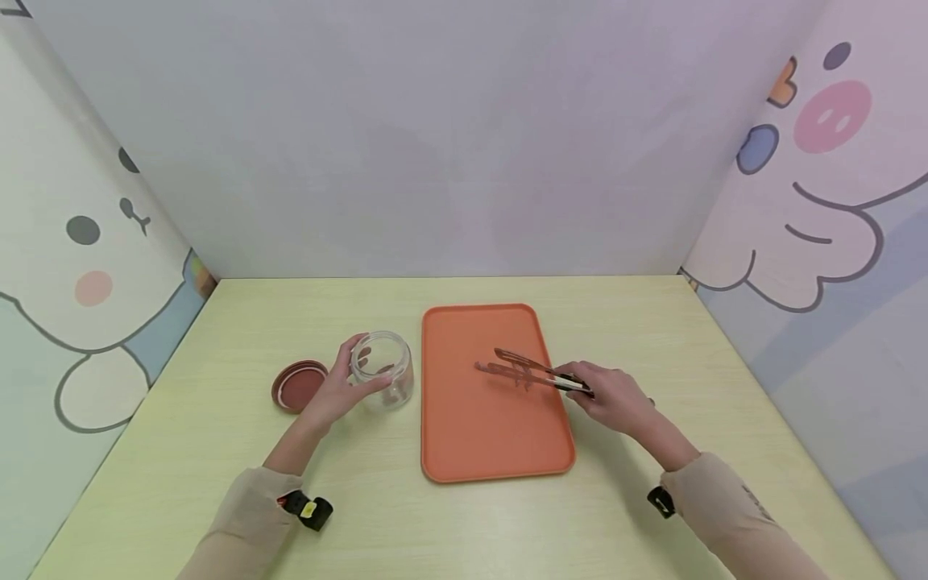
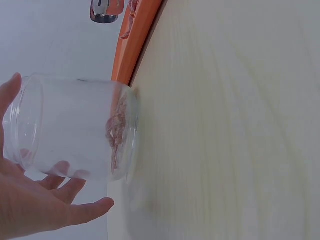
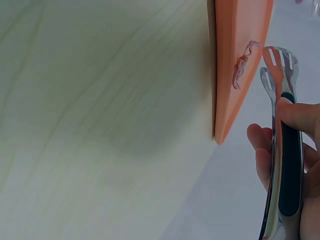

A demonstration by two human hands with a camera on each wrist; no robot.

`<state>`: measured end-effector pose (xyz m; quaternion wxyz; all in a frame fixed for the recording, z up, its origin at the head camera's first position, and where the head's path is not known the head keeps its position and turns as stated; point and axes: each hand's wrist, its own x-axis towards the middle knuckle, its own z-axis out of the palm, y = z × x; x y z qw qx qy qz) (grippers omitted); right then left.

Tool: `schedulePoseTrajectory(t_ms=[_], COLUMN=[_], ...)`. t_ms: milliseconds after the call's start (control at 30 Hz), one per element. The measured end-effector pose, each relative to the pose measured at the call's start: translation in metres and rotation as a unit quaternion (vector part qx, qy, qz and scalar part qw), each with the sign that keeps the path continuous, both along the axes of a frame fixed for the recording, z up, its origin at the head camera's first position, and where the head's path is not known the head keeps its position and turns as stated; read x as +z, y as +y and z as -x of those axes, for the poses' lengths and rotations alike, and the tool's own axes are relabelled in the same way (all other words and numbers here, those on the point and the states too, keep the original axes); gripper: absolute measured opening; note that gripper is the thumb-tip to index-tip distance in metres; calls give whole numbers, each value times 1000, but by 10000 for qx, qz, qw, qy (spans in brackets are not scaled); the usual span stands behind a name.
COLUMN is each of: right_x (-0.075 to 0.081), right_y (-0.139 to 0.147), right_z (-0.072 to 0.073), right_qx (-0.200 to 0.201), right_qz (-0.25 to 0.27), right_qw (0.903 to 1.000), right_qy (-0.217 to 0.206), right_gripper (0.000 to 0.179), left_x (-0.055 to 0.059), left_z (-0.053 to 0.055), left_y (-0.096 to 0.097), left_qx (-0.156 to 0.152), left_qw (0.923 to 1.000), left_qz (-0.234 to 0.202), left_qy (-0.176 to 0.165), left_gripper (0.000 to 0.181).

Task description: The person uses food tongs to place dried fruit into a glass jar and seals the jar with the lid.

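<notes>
An upright clear glass jar [image 1: 401,388] stands on the table, and my left hand [image 1: 339,392] grips it round the upper part. Several wrinkled reddish-brown strips [image 2: 117,131] lie at the jar's bottom in the left wrist view. My right hand [image 1: 616,397] holds metal tongs [image 3: 290,165] with dark grips and slotted ends. Their tips are apart and hover over the orange tray [image 1: 486,451], with nothing seen between them. Below the tongs, a few more reddish-brown strips [image 3: 243,66] lie on the tray; what they are made of I cannot tell.
A round dark-red lid [image 1: 299,388] lies on the table left of the jar. The light wooden table [image 1: 348,515] meets a plain back wall [image 1: 449,161] and side walls with cartoon prints.
</notes>
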<state>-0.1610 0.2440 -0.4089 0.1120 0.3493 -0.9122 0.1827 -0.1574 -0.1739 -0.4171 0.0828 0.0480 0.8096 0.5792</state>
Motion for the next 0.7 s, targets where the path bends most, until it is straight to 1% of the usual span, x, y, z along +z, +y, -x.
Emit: schedulePoseTrajectory(t_ms=[267, 500, 700], right_x=[-3, -1, 0], right_y=[-4, -8, -9], right_z=[4, 9, 9], right_qx=[-52, -103, -140], right_qz=[-289, -569, -600], right_qw=[9995, 9981, 9971], right_qy=[-79, -235, -439], right_gripper=[36, 35, 31], left_x=[0, 0, 1], left_z=[0, 1, 0], left_y=[1, 0, 0], left_qx=[-28, -1, 1], left_qw=[10000, 10000, 10000], left_qz=[-37, -19, -21], left_qy=[22, 0, -1], left_gripper=[82, 82, 82])
